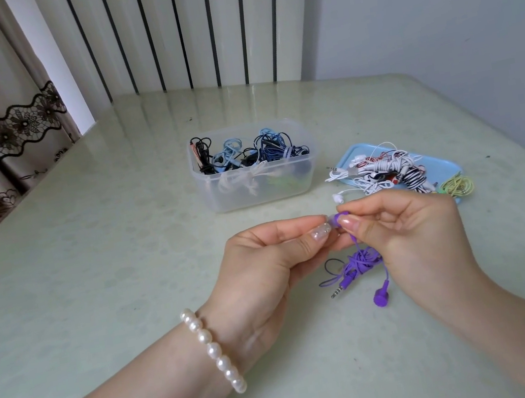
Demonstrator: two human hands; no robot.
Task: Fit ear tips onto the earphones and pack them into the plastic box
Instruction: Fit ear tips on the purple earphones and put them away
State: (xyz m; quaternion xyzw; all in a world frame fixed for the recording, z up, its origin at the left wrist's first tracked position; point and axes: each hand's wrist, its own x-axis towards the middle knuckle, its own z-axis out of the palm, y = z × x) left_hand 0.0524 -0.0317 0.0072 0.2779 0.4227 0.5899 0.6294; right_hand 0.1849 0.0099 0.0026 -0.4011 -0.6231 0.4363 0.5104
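- Head view, upper centre: plastic box sits beyond both hands, holding coiled earphones.
- Centre: left hand and right hand meet fingertip to fingertip.
- Right pinches purple earbud, cord hanging straight down; left pinches what seems a clear ear tip, just left of the bud.

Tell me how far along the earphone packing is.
Done: several bundled sets lie in the plastic box. In hand: the right hand pinches a purple earbud while the left hand meets it. Left: the other purple earbud and the sets on the blue tray.
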